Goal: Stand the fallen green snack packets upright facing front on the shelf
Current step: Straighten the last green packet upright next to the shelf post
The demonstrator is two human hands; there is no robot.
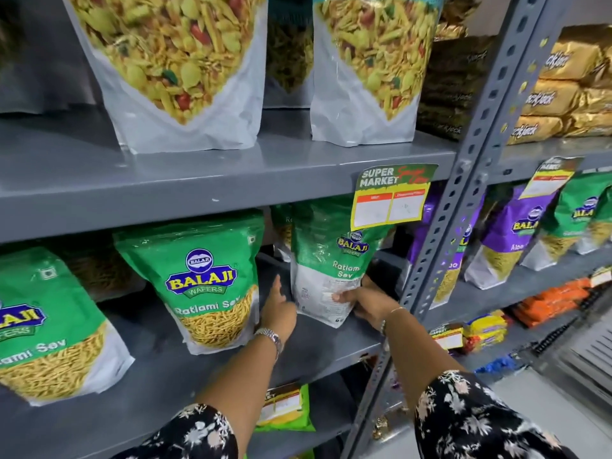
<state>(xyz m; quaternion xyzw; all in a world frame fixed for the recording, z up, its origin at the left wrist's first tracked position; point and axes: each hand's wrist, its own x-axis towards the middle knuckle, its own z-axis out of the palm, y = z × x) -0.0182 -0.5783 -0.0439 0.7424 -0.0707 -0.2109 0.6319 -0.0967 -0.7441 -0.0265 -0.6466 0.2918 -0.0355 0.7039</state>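
Note:
Three green Balaji Ratlami Sev packets stand on the grey middle shelf. The left packet and the middle packet face front. The right packet is upright with its back label side turned toward me. My right hand grips its lower right corner, thumb on the white panel. My left hand hovers with fingers apart in the gap between the middle and right packets, beside the right packet's lower left edge. Another green packet stands behind the right one, mostly hidden.
A yellow and green price tag hangs from the upper shelf's edge over the held packet. Two large mixture pouches stand above. A perforated steel upright borders the right; purple and green packets fill the neighbouring bay.

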